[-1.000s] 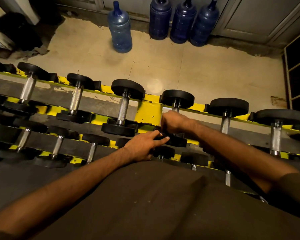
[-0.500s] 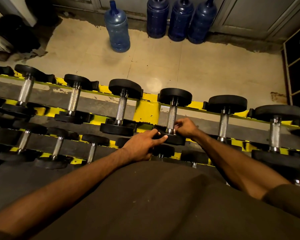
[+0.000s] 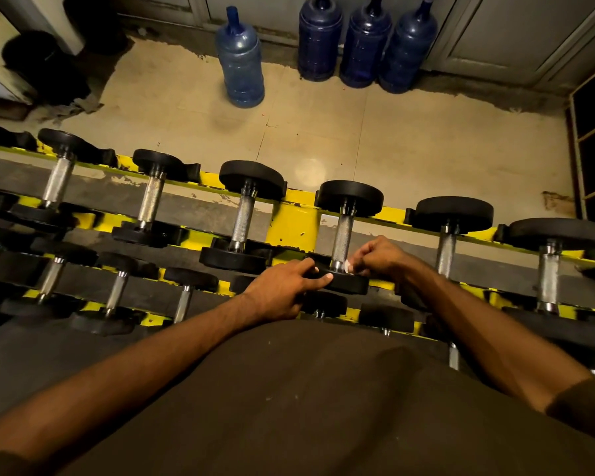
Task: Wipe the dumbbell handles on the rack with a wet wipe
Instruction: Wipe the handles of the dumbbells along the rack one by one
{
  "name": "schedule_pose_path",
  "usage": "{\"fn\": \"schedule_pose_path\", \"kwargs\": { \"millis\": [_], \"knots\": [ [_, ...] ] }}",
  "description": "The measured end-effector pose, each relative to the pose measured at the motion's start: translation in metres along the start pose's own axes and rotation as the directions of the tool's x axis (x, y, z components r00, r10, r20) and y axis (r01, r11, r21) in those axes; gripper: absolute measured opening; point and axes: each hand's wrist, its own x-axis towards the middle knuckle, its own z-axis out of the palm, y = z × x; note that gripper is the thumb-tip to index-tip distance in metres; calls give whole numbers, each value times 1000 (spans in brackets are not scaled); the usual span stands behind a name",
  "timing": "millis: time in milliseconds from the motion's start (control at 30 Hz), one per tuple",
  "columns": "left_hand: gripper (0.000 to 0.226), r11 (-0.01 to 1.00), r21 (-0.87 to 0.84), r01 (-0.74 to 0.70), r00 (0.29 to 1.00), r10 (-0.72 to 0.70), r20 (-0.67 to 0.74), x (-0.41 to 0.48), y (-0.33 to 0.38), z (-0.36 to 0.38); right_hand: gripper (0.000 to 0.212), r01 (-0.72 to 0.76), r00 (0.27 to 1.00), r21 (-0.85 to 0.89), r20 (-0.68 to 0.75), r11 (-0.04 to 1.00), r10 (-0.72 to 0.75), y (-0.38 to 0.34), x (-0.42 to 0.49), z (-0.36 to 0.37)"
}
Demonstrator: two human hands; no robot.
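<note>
The dumbbell (image 3: 349, 201) lies on the top tier of the yellow rack (image 3: 291, 223), just right of its cross-brace. Its knurled handle (image 3: 341, 240) runs from the near rail to the far rail. The right hand (image 3: 380, 259) curls its fingers, pinching a white wet wipe (image 3: 348, 267) against the handle's near end. The left hand (image 3: 282, 292) lays nearly straight fingers on the near plate (image 3: 347, 281).

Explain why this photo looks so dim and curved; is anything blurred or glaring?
Head view: dim, warm light with dark corners; a round glare patch on the floor; the wide lens bows the yellow rack; the dumbbell handle shows sharp knurling; the wet wipe in the right hand is only a small white speck.
</note>
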Motion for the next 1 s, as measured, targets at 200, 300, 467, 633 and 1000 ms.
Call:
{"fn": "schedule_pose_path", "kwargs": {
  "millis": [200, 300, 467, 633, 1000],
  "knots": [
    [59, 1000, -21, 16, 999, -17, -39, 7, -1, -3, 7, 295, 906, -219, -247, 930, -345, -17, -8, 19],
    [57, 1000, -17, 19, 999, -20, -31, 10, -1, -4, 12, 362, 770, -296, -440, 884, -462, -17, -1, 27],
    [57, 999, -30, 21, 999, -22, -25, 12, 3, -3, 16, 308, 640, 42, -748, 950, -174, -25, 13, 32],
    [57, 999, -32, 11, 1000, -12, -17, 10, 2, -6, 13, 55, 882, 878, -266, 475, 389, -44, 44, 25],
    [58, 999, -50, 2, 1000, -3, -21, 8, -5, -13, 26, 235, 841, 841, -427, 487, 332, -29, 46, 24]
  ]
}}
